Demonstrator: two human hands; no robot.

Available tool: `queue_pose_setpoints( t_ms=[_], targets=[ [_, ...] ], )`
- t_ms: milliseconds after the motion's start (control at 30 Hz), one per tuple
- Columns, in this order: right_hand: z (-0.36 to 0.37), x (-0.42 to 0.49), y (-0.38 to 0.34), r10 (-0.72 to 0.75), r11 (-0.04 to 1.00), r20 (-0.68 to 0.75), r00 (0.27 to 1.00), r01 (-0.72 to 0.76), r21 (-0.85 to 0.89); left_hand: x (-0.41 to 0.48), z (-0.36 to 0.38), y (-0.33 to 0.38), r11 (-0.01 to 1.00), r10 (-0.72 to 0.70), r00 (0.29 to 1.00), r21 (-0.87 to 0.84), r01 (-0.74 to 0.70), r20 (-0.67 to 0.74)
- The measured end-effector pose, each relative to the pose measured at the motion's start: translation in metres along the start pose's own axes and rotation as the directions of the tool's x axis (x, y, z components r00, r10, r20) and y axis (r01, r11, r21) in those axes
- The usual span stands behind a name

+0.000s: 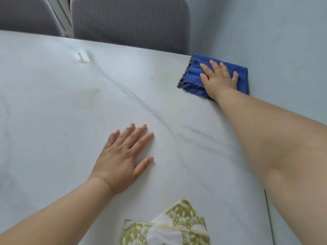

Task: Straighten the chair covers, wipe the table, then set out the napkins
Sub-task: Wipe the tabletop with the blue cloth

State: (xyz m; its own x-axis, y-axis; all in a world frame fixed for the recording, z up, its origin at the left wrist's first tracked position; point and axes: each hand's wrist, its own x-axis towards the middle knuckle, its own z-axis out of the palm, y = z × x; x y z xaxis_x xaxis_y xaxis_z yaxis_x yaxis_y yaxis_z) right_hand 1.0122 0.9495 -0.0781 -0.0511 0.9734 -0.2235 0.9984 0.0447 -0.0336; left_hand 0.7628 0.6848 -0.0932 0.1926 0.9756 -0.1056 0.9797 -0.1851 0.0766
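Note:
A white marble-look table [53, 106] fills the view. At its far right corner, against the wall, lies a folded blue cloth [192, 75]; my right hand [218, 78] presses flat on top of it, fingers spread. My left hand [122, 156] rests palm down on the bare tabletop in the middle, holding nothing. Folded napkins with a green and white pattern [169, 227] lie at the near edge, between my forearms. Beyond the far edge stands a chair with a grey textured cover [129, 22], and part of a second covered chair [26, 15] shows at the far left.
A pale blue wall [274, 41] runs along the table's right side. Faint yellowish stains [92, 92] mark the tabletop left of centre, and a small smudge or dent [84, 57] sits near the far edge.

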Motion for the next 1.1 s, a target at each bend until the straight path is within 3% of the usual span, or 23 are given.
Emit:
queue_pose_setpoints(
  t_ms=[267,433,567,667,733,867,1100],
  targets=[
    [-0.008,0.016,-0.005,-0.006,1.0,0.013,1.0,0.006,0.011,-0.001,-0.002,0.001,1.0,-0.002,1.0,0.001,0.002,-0.011],
    [0.01,-0.048,-0.026,-0.053,0.999,0.041,0.998,0.053,0.011,0.0,-0.006,0.003,0.998,-0.01,1.0,-0.066,0.009,-0.011],
    [0.027,-0.139,-0.053,-0.205,0.979,0.065,0.977,0.204,0.014,-0.004,-0.008,0.003,0.967,-0.037,0.993,-0.254,0.007,-0.112],
    [0.039,-0.192,-0.074,-0.319,0.946,0.098,0.943,0.323,-0.029,-0.01,-0.011,0.004,0.907,-0.148,0.957,-0.42,0.031,-0.25],
    [0.043,-0.205,-0.08,-0.337,0.939,0.093,0.937,0.342,-0.042,-0.01,-0.01,0.004,0.891,-0.204,0.944,-0.448,0.069,-0.26],
    [0.035,-0.171,-0.09,-0.375,0.925,0.063,0.925,0.377,-0.035,-0.005,-0.007,0.005,0.935,-0.191,0.959,-0.337,0.113,-0.209],
    [0.016,-0.04,-0.143,-0.23,0.973,0.007,0.973,0.23,-0.006,-0.002,-0.003,0.002,0.955,-0.224,0.964,-0.23,0.187,-0.144]
  ],
)
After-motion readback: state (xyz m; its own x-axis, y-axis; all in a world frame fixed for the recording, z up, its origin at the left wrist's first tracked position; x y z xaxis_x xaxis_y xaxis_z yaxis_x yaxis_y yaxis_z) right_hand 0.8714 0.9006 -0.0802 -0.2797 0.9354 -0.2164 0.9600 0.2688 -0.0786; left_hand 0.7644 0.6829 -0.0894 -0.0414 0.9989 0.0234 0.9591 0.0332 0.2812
